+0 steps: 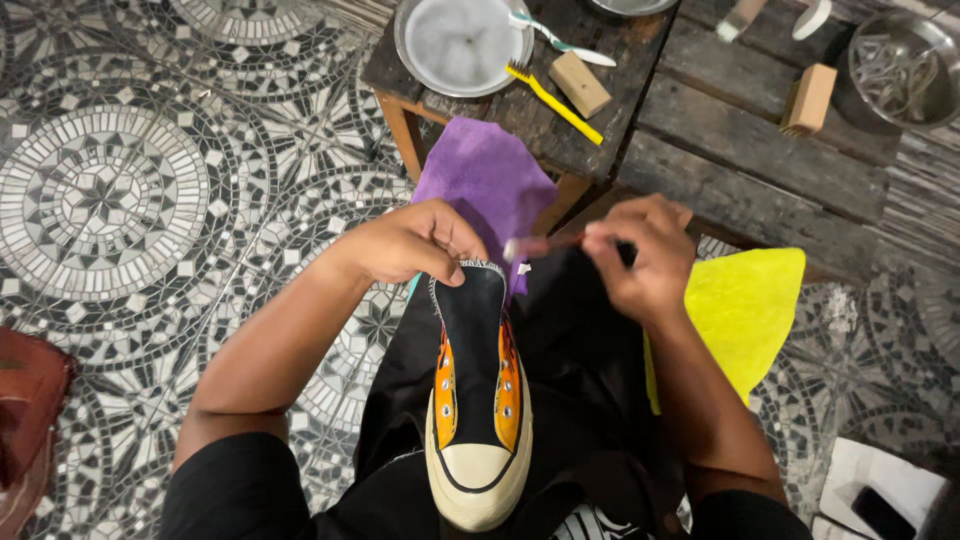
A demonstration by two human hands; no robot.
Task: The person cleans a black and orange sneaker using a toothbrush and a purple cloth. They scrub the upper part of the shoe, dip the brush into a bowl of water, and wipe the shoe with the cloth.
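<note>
One orange canvas sneaker with a black tongue and a cream rubber toe cap (478,400) lies on the person's lap, toe cap toward the body, so the open top faces the hands. Everything else is told from this shoe.

Far left of the shoe, at the edge of the view, sits one brown leather thing (28,400) (only part of it shows). At the shoe's far end, on its left side, the left hand (415,243) pinches the top edge of the tongue and holds it up, which keeps the shoe steady and open. Behind the shoe hangs one purple cloth (485,180), draped off a dark wooden table (700,120), close enough to grab.

Farther behind, on that table, I count two toothbrushes, a white and green one (560,40) and a yellow one (555,100), beside one round metal plate (460,45). Two small wooden blocks (580,85) lie there too, and one metal bowl (905,70) far to the right.

Just right of the tongue's tip, the right hand (640,260) is curled tight around a thin brush handle (535,245), whose tip points at the tongue. Right of the shoe lies one yellow cloth (745,310).
</note>
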